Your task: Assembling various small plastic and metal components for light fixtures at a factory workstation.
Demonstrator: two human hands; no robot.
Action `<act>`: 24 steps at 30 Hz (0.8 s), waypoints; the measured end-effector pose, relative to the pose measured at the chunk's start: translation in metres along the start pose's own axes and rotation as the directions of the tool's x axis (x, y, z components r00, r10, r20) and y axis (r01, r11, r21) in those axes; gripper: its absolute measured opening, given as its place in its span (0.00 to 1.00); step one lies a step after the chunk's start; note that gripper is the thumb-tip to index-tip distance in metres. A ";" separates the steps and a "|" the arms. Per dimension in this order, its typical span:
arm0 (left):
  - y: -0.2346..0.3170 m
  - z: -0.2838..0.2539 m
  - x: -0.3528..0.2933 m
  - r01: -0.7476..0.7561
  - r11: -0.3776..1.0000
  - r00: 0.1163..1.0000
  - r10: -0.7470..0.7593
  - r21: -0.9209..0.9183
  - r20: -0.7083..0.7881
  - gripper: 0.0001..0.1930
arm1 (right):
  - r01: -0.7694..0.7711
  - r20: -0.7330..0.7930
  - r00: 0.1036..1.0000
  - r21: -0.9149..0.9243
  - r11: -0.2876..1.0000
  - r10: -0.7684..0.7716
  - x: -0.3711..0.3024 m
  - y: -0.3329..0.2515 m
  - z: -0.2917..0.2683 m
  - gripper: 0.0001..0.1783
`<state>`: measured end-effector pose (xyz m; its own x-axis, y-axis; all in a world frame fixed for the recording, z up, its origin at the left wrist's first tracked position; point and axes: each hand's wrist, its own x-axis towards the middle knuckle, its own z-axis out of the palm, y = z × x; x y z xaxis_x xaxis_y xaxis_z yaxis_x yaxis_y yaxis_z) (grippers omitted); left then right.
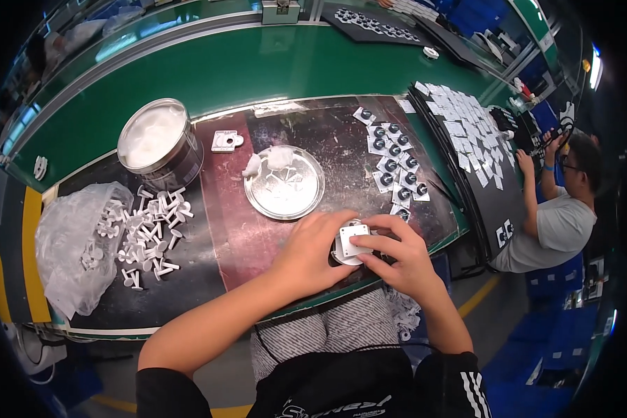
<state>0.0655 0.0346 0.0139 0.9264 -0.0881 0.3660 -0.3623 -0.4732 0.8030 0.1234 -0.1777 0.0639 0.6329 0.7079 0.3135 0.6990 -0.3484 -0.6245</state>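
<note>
My left hand is closed around a round white part at the table's near edge. Against its top, my right hand holds a white square plate with small corner holes, its fingers on the plate's face and side. The underside of both pieces is hidden by my hands. Just beyond them lies a round metal lid with clumps of white paste. To the right, several square white plates with black round centres are set out in loose rows.
At the left stand an open can of white paste, a heap of white T-shaped pieces and a clear plastic bag. A white bracket lies behind the lid. Rightward, a co-worker reaches over a black board covered with white squares.
</note>
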 end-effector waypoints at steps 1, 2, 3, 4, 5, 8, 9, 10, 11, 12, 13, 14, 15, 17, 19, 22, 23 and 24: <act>0.000 0.000 0.001 0.012 1.000 1.000 -0.012 -0.002 0.018 0.40 | 0.000 -0.010 1.000 -0.012 1.000 0.000 0.000 -0.001 0.000 0.18; 0.001 0.000 0.001 0.024 1.000 0.999 -0.024 -0.003 0.036 0.41 | -0.004 -0.008 1.000 -0.014 1.000 0.004 0.000 -0.001 0.001 0.18; 0.000 0.000 0.001 0.025 1.000 0.999 -0.024 -0.008 0.036 0.41 | -0.001 -0.020 1.000 -0.025 1.000 0.001 0.000 -0.001 0.001 0.18; 0.000 0.000 0.001 0.019 1.000 0.999 -0.019 0.001 0.026 0.40 | 0.000 -0.034 0.999 -0.036 0.999 -0.002 0.000 -0.002 0.001 0.19; -0.001 0.000 0.000 0.012 1.000 1.000 -0.013 0.011 0.016 0.40 | -0.003 -0.032 0.999 -0.040 0.999 0.002 0.000 -0.002 0.001 0.19; -0.001 -0.002 0.001 0.017 1.000 1.000 -0.018 0.008 0.021 0.40 | -0.051 -0.034 0.998 -0.052 0.997 0.050 0.001 -0.004 0.001 0.17; -0.001 -0.002 0.001 0.014 1.000 1.000 -0.014 0.004 0.021 0.40 | -0.026 -0.038 0.999 -0.049 0.998 0.024 0.001 -0.003 0.002 0.18; 0.000 -0.002 0.002 0.005 1.000 1.000 -0.005 0.002 0.015 0.40 | 0.001 -0.043 0.999 -0.044 0.999 -0.003 0.001 -0.002 0.003 0.18; 0.001 -0.002 0.002 -0.003 1.000 1.000 0.003 0.001 0.009 0.40 | 0.019 -0.020 1.000 -0.050 0.999 -0.020 0.001 -0.002 0.001 0.18; 0.000 -0.002 0.001 -0.004 1.000 1.000 0.004 0.003 0.008 0.40 | 0.021 -0.020 1.000 -0.049 0.999 -0.022 0.002 -0.002 0.001 0.18; 0.000 -0.002 0.001 0.000 1.000 1.000 0.000 -0.001 0.009 0.40 | 0.019 -0.006 1.000 -0.064 0.998 -0.019 0.003 -0.003 -0.001 0.18; -0.001 -0.002 0.001 0.004 1.000 1.000 -0.004 -0.004 0.010 0.40 | 0.017 0.007 1.000 -0.078 0.997 -0.016 0.003 -0.004 -0.002 0.18; 0.000 -0.003 0.001 0.003 1.000 1.000 -0.003 -0.003 0.009 0.40 | 0.019 0.006 1.000 -0.079 0.997 -0.019 0.003 -0.004 -0.002 0.18; 0.000 -0.003 0.002 0.011 1.000 1.000 -0.011 -0.001 0.029 0.40 | -0.005 0.013 1.000 -0.056 0.998 0.005 0.003 -0.003 -0.002 0.18; 0.001 -0.004 0.002 0.005 1.000 1.000 -0.005 -0.002 0.023 0.40 | 0.001 0.001 1.000 -0.063 0.998 0.000 0.004 -0.005 -0.001 0.18; 0.001 -0.004 0.002 -0.013 1.000 1.000 0.013 0.003 0.015 0.40 | 0.038 -0.032 0.999 -0.087 0.995 -0.041 0.005 -0.010 0.000 0.18; 0.001 -0.004 0.002 -0.024 1.000 1.000 0.024 0.010 0.013 0.40 | 0.071 -0.053 0.996 -0.105 0.992 -0.077 0.006 -0.011 0.000 0.17; 0.001 -0.004 0.002 -0.025 1.000 1.000 0.025 0.010 0.014 0.40 | 0.070 -0.054 0.996 -0.105 0.992 -0.076 0.006 -0.010 0.000 0.17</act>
<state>0.0665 0.0370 0.0172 0.9185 -0.1122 0.3792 -0.3843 -0.4796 0.7889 0.1199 -0.1704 0.0720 0.5950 0.6980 0.3984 0.7728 -0.3608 -0.5221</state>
